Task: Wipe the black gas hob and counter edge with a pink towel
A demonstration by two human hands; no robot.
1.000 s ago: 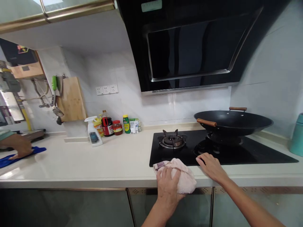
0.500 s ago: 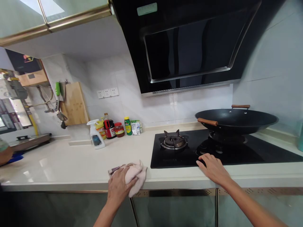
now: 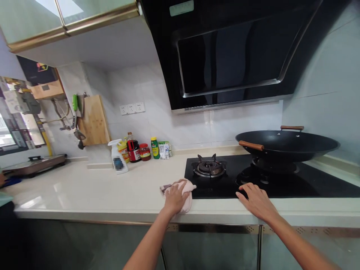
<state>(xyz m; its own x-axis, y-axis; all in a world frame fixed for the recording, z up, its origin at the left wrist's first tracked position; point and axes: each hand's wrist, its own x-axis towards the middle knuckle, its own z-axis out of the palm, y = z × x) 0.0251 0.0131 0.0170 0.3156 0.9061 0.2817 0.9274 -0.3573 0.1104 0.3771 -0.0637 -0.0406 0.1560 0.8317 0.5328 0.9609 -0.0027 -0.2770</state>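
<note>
My left hand [image 3: 174,197] presses on a pale pink cloth [image 3: 188,191], its fingers closed over the fabric. The cloth lies bunched at the left front corner of the black gas hob [image 3: 213,190], partly on the white countertop [image 3: 98,195]. My right hand [image 3: 257,201] rests at the hob's front edge with its fingers spread and nothing in them. Beyond that hand are the hob's knobs [image 3: 264,179], partly in shadow. A burner with a pan support [image 3: 209,167] sits on the hob's left side.
A large black wok [image 3: 287,144] with wooden handles stands on the right burner. Along the wall are a spray bottle [image 3: 118,159], a red-lidded jar [image 3: 145,152], a green bottle [image 3: 155,148] and packets [image 3: 164,150]. The range hood [image 3: 225,56] hangs overhead. A person's sleeve [image 3: 4,198] shows at far left.
My left hand has slid the cloth rightward along the counter to the hob's corner. My right hand stays at the hob's front edge. The view has shifted slightly left.
</note>
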